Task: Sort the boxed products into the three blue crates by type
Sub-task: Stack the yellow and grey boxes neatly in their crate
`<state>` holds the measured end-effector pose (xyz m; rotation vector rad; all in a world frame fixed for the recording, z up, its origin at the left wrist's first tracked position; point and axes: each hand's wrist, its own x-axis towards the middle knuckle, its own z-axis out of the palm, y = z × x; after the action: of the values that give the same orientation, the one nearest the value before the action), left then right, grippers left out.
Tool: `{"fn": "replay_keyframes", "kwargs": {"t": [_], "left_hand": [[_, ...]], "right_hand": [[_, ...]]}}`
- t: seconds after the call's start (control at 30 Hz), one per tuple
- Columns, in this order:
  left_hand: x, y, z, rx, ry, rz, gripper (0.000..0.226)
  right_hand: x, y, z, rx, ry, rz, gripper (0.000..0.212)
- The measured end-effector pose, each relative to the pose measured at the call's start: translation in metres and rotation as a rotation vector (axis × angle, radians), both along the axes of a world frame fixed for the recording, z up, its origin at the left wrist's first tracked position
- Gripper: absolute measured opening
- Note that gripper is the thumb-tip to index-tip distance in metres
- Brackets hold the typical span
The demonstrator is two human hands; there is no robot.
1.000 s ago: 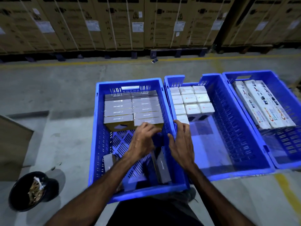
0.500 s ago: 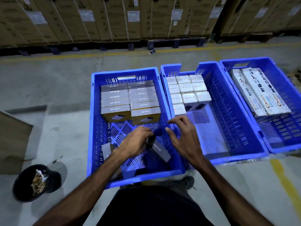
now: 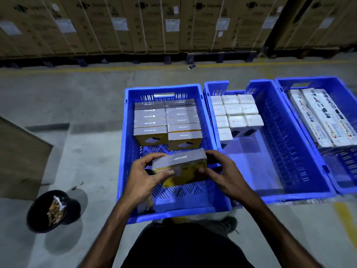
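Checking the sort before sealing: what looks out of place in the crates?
Nothing is missorted. The middle crate has an uneven front row of white boxes, and both hands hold one Lapcare box unplaced.

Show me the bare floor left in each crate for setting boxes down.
Left crate: mesh between the grey boxes and the near wall, under the held box. Middle crate: the near half and right side are bare, past the white boxes. Right crate: only a near strip shows; the long boxes crowd the rest.

Right crate (image 3: pixel 345 84) runs off the frame's edge.
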<state>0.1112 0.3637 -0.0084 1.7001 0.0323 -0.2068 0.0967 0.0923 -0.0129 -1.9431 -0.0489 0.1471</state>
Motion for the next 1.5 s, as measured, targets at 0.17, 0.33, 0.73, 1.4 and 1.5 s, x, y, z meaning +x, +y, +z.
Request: {"fn": "replay_keyframes", "kwargs": {"t": [0.17,0.33,0.73,1.4,1.5], "left_hand": [[0.009,0.018,0.017,0.023,-0.020,0.067,0.046],[0.018,0.028,0.029,0.217,-0.071,0.323,0.049],[0.034,-0.009,0.060,-0.405,0.129,0.349,0.028],[0.146,0.023,-0.022,1.396,-0.577,-0.398,0.030],[0.148,0.017,-0.039,1.496,-0.548,-0.379,0.040]], "right_hand": [[0.024,0.019,0.002,0.241,0.142,0.094,0.026],[0.046,0.044,0.010,0.166,-0.038,0.037,0.033],[0.014,0.094,-0.001,-0.381,-0.851,-0.044,0.026],[0.035,-0.014,-0.052,-0.765,-0.282,-0.056,0.062],[0.035,-0.013,-0.053,-0.748,-0.271,-0.072,0.061]]}}
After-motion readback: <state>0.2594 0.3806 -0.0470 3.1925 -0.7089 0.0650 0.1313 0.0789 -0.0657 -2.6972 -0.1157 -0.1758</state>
